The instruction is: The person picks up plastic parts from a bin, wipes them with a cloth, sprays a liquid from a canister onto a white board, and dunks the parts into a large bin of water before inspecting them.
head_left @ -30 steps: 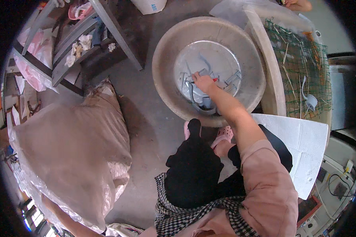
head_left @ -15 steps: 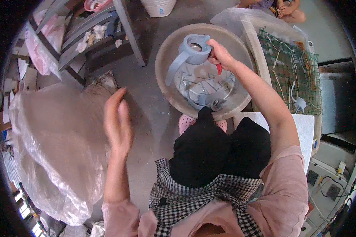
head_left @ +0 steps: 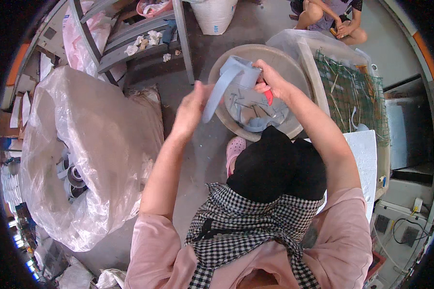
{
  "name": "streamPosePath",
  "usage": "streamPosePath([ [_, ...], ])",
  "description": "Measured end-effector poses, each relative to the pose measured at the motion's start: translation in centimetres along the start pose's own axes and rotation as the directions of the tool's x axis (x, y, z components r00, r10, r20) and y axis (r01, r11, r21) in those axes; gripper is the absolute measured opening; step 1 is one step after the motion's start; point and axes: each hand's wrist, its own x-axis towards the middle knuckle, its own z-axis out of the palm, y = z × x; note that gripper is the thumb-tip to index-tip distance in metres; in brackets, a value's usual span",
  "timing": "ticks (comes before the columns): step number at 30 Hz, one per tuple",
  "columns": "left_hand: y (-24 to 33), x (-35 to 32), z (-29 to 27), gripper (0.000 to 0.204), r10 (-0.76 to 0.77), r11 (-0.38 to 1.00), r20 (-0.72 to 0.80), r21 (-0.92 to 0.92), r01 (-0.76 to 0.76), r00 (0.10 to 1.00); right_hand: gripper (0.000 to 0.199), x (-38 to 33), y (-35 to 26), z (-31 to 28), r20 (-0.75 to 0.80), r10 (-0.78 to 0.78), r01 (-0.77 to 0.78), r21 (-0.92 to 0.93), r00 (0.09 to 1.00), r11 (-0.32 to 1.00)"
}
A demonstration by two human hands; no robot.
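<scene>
One grey-blue plastic jug [head_left: 248, 77] with a long curved handle [head_left: 217, 91] hangs over the round basin [head_left: 298, 72], clasped at its side by the worker's right hand [head_left: 273, 83]. That same hand also has a red tool handle [head_left: 269, 98] tucked in it; whatever is at the tool's other end is hidden from me. The left hand [head_left: 190, 108] is spread, thumb clear, its fingers passing behind the curved handle; I can't tell whether they touch it.

Sharing one grip with the tool looks risky to me: the jug could twist loose and drop, or the tool's hidden end could scrape it or nick the near fingers.

Below, the basin holds loose grey pieces [head_left: 260, 126]. The worker's black-clad knee [head_left: 263, 166] crowds its near edge. A bulky clear plastic bag [head_left: 106, 120] with grey parts [head_left: 74, 180] inside stands left, while a tub [head_left: 319, 79] with green mesh [head_left: 354, 91] hems in the right.
</scene>
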Motion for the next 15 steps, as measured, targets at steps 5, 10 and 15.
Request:
streamPosePath([
  [5,-2.5,-2.5,2.3,0.047,0.204,0.932,-0.293,0.351,-0.093,0.934,0.033,-0.2,0.8,4.1,-0.051,-0.047,0.042,-0.104,0.998,0.994],
  [10,-2.3,-3.8,1.9,0.050,0.298,0.897,-0.354,0.422,-0.133,0.886,0.036,-1.4,1.3,6.0,-0.126,-0.081,0.065,-0.123,0.989,0.990],
  [15,-2.8,-3.8,1.9,0.055,0.359,0.884,-0.357,0.426,-0.192,0.862,0.039,-1.7,1.3,6.4,-0.153,-0.053,0.037,-0.106,0.987,0.994],
])
